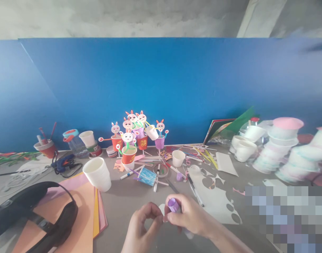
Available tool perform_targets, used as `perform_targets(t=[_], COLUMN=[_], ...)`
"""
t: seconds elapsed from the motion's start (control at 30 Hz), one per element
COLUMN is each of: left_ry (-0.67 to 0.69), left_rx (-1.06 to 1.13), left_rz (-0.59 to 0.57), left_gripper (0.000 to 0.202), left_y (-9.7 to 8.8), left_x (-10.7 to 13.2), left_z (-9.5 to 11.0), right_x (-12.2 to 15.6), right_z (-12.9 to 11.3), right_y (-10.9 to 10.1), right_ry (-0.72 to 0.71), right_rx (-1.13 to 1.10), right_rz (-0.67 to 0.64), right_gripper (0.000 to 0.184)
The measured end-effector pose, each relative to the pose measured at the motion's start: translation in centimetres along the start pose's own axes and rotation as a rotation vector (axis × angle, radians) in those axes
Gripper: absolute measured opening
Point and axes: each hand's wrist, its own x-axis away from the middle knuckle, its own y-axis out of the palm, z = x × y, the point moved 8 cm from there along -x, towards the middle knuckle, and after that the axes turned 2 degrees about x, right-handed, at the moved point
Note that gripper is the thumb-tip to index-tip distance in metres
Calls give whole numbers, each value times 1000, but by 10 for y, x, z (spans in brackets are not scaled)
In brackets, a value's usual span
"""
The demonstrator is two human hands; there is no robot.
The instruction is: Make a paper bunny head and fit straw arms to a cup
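At the bottom centre, a person's two bare hands meet just above a grey surface (pixel 124 200). The right hand (pixel 189 216) has its grip clamped around a purple-capped stick (pixel 173 204), cap pointing up and away, white body showing under the palm. The left hand (pixel 142 225) has its grip pinched together, thumb against fingertips, on the edge of a small white paper disc (pixel 161 209) that sits between the two hands, touching the stick.

To the near left lies a black headset (pixel 31 211) on top of a stack of orange and pink paper sheets (pixel 83 211). Just beyond the right hand lies a white sheet with round holes (pixel 213 200) cut out of it.

Further back, a large white cup (pixel 97 174) leans at the corner of the sheets. A blue-wrapped cup (pixel 147 176) lies on its side among scattered markers, and a small white cup (pixel 178 158) stands upright near it. At left, a blue glue gun (pixel 63 163) rests near a red cup of brushes (pixel 46 148).

Behind these stands a cluster of bunny cup figures (pixel 134 135), paper rabbit heads on straws in red and purple cups. At far right, blurred stacks of white cups (pixel 279 151) crowd the edge. A blue board (pixel 163 80) rises behind everything.
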Motion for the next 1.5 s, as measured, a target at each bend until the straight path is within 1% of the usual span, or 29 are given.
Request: perform_targets(t=[0.17, 0.27, 0.33, 0.4, 0.57, 0.63, 0.73, 0.8, 0.9, 0.97, 1.07, 1.2, 1.27, 1.4, 1.5], left_ry=[-11, -17, -25, -30, -60, -61, -48, -40, -21, -6, 4, -13, -18, -26, -86], left_rx=[-35, -30, -21, -11, -5, 2, 19, 52, 142, 207, 294, 400, 436, 484, 523], left_rz=[-15, 11, 42, 64, 68, 67, 81, 94, 101, 97, 82, 49, 45, 32, -3], left_gripper=[22, 23, 24, 25, 22, 22, 25, 26, 27, 28, 29, 29, 30, 34, 34], left_y=[0, -2, -4, -5, -4, -3, -1, 0, 2, 4, 6, 9, 10, 10, 12], left_x=[0, 1, 2, 2, 3, 2, 2, 1, 1, 1, 1, 2, 2, 2, 3], left_z=[-2, -3, -3, -4, -11, -15, -19, -20, -20, -18, -14, -8, -6, -4, -9], right_x=[-5, -6, -5, -2, 4, 8, 18, 25, 35, 41, 50, 59, 61, 61, 63], right_z=[5, 3, 0, -3, -4, -5, -8, -8, -9, -12, -19, -33, -38, -42, -47], right_y=[1, -7, -16, -24, -42, -47, -52, -53, -50, -45, -38, -32, -31, -30, -32], right_ry=[-8, -19, -23, -34, -94, -154, -220, -236, -320, -420, -561, -680, -697, -666, -690], right_rx=[-46, -61, -79, -109, -162, -91, 102, 186, 194, 140, 88, 168, 196, 198, 196], right_rz=[-15, 24, 72, 119, 256, 327, 459, 546, 625, 624, 611, 651, 661, 659, 673], right_gripper=[3, 1, 4, 12, 29, 32, 34, 33, 24, 20, 19, 19, 18, 16, 18])
